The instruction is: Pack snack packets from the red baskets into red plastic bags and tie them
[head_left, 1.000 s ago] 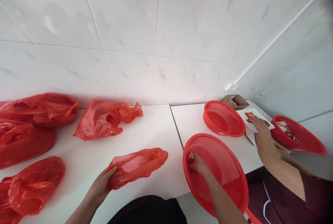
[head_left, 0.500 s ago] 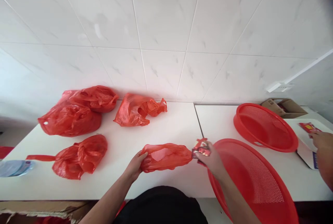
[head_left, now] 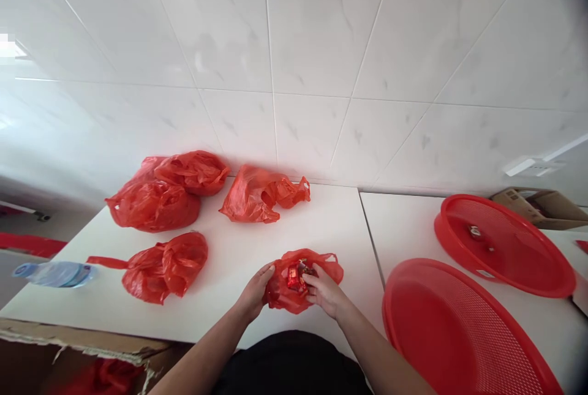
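Note:
A red plastic bag (head_left: pixel 282 300) lies with its mouth open on the white table in front of me. My left hand (head_left: pixel 258 289) grips the bag's left rim, fingers closed on the plastic. At the opening, my right hand (head_left: pixel 325 292) has its fingers curled round small shiny red packets (head_left: pixel 296 277); part of them is hidden by the fingers and the bag. The packets' exact kind is too small to read. The right forearm passes just left of a large red plastic basket (head_left: pixel 425 321).
Several filled red bags (head_left: pixel 156 205) sit at the back left, with a tied red bag (head_left: pixel 168 266) nearer. A water bottle (head_left: pixel 59 274) lies at the left edge. A second red basket (head_left: pixel 505 248) holds small packets; behind it is a cardboard box (head_left: pixel 546 206). An open carton (head_left: pixel 78 337) is below left.
My right hand has carried the packets leftward into the bag's mouth. Small packets now lie in the far basket, and the other person's hand has left its place there. The view has shifted left.

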